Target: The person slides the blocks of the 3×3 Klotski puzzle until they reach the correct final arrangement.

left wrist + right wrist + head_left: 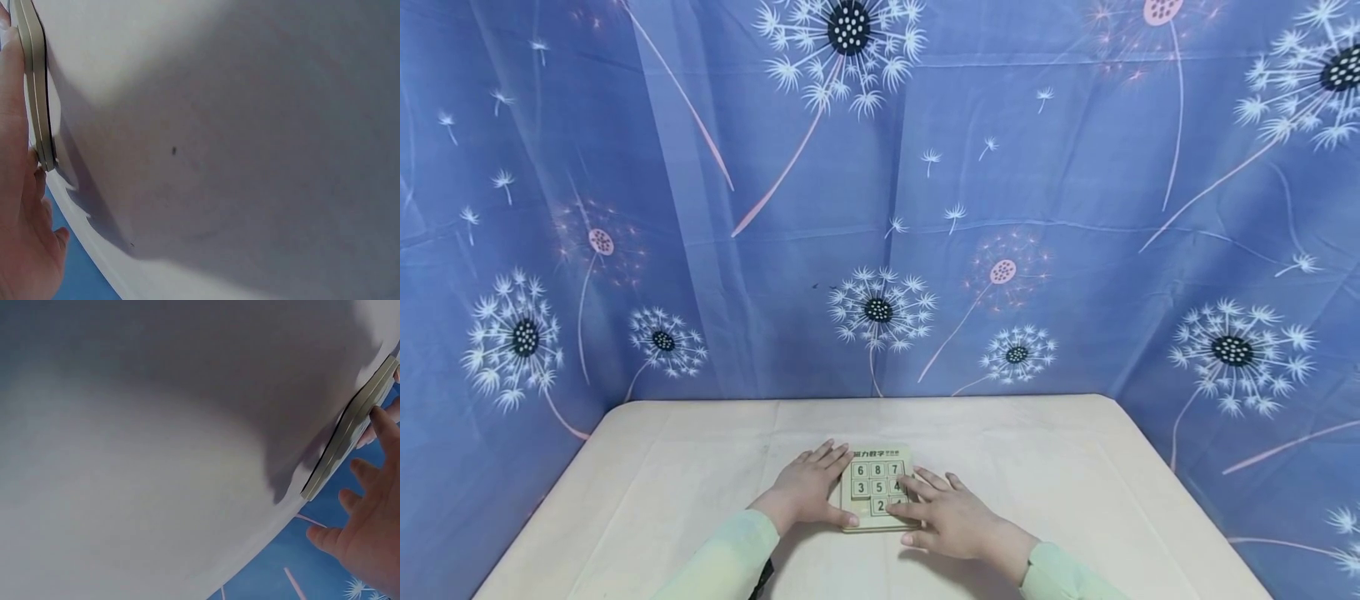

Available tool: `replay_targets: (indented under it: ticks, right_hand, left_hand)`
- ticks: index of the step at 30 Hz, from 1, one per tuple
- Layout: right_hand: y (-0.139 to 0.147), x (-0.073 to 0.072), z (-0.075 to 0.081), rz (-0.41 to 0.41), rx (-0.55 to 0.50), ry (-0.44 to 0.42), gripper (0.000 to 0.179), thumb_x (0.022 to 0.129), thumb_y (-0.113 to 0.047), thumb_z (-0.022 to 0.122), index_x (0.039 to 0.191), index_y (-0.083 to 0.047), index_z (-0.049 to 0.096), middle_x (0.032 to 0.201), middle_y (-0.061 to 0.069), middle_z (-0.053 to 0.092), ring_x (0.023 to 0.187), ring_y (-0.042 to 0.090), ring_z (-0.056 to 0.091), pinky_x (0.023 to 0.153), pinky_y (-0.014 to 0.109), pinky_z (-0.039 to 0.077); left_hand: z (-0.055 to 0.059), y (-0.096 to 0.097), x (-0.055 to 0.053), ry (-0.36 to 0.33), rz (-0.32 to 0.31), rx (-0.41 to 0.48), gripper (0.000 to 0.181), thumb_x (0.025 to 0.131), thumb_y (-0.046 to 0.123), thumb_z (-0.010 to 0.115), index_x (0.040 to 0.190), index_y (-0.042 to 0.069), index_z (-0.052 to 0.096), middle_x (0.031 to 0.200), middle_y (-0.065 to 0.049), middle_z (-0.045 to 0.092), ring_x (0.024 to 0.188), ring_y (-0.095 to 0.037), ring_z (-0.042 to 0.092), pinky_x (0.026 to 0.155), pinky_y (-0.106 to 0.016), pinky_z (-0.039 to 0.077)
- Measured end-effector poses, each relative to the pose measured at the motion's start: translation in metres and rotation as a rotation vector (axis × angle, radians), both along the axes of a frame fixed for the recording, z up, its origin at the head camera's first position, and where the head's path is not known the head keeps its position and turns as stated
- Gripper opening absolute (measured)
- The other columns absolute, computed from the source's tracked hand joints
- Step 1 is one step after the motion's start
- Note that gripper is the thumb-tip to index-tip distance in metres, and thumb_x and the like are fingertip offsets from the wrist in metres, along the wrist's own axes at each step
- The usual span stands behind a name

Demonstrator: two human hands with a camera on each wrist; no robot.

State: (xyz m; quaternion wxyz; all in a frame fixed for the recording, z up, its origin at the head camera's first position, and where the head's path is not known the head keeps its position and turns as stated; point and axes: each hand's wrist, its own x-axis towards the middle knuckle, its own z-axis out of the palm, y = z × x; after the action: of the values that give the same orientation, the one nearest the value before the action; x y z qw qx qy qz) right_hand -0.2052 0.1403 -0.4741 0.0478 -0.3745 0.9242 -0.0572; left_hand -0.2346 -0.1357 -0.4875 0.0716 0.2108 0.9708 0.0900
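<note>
A pale number slide puzzle [859, 518] lies on the table, with 6, 8, 7 in its top row and 3, 5, 4 below. The bottom row has a gap at the left, then the 2 and a tile partly hidden by a finger. My left hand [808, 490] holds the puzzle's left side, thumb at the near corner and fingers near the far one. From the right, my right hand [958, 518] reaches over the board with spread fingers, its index fingertip on the lower right tiles. Both wrist views show the puzzle [39, 87] [350, 431] edge-on.
The cream table [700, 467] reaches back to a blue curtain [805, 333] printed with dandelions, which also hangs along both sides. A small black item [762, 577] shows beside the left sleeve.
</note>
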Motion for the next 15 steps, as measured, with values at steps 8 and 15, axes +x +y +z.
replay_targets:
  ticks: [8, 15]
  right_hand:
    - [0.0004, -0.002, -0.001, -0.007, -0.017, 0.015, 0.053, 0.1, -0.059, 0.052, 0.147, -0.036, 0.055, 0.163, 0.006, 0.043, 0.152, 0.039, 0.039, 0.114, 0.073, 0.039]
    - [-0.0042, -0.0028, 0.0033, -0.026, -0.06, 0.012, 0.055, 0.1, -0.056, 0.055, 0.149, -0.032, 0.054, 0.162, 0.007, 0.046, 0.152, 0.039, 0.038, 0.115, 0.074, 0.037]
  left_hand:
    - [0.0011, -0.0009, 0.0, 0.002, -0.001, -0.006, 0.109, 0.075, 0.07, 0.078, 0.157, 0.009, 0.041, 0.167, -0.007, 0.038, 0.157, -0.031, 0.031, 0.128, -0.054, 0.032]
    - [-0.0001, -0.0001, -0.0004, 0.012, -0.009, -0.015, 0.109, 0.075, 0.071, 0.077, 0.157, 0.009, 0.041, 0.167, -0.007, 0.038, 0.157, -0.032, 0.031, 0.128, -0.054, 0.032]
